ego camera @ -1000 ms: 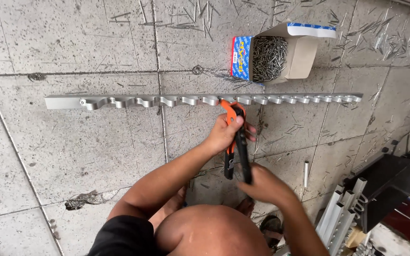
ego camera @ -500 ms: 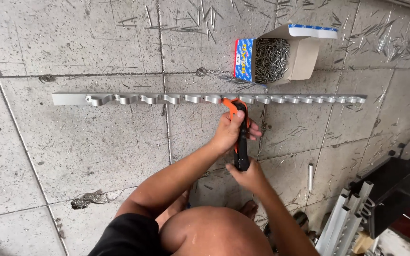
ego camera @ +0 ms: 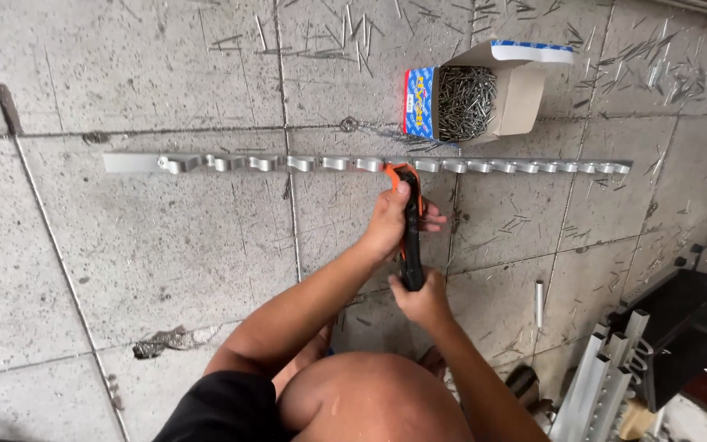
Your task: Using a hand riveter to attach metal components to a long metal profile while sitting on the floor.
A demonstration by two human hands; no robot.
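Note:
A long grey metal strip (ego camera: 231, 163) with a row of raised clips lies across the tiled floor. An orange and black hand riveter (ego camera: 409, 214) stands with its head on the strip near the middle. My left hand (ego camera: 389, 219) grips the tool's upper body, thumb on the orange head. My right hand (ego camera: 421, 299) holds the ends of the black handles, which are squeezed together. My bare knee (ego camera: 370, 401) is below the hands.
An open cardboard box (ego camera: 525, 90) full of rivets (ego camera: 461, 100) sits just behind the strip. Loose rivet pins litter the tiles at the top. Grey metal profiles (ego camera: 599, 385) and a black case (ego camera: 681, 319) lie at the lower right. A small metal tube (ego camera: 539, 301) lies nearby.
The riveter's handles, spread apart a second ago, have been squeezed together. My right hand moved up toward the left hand. The view shifted slightly.

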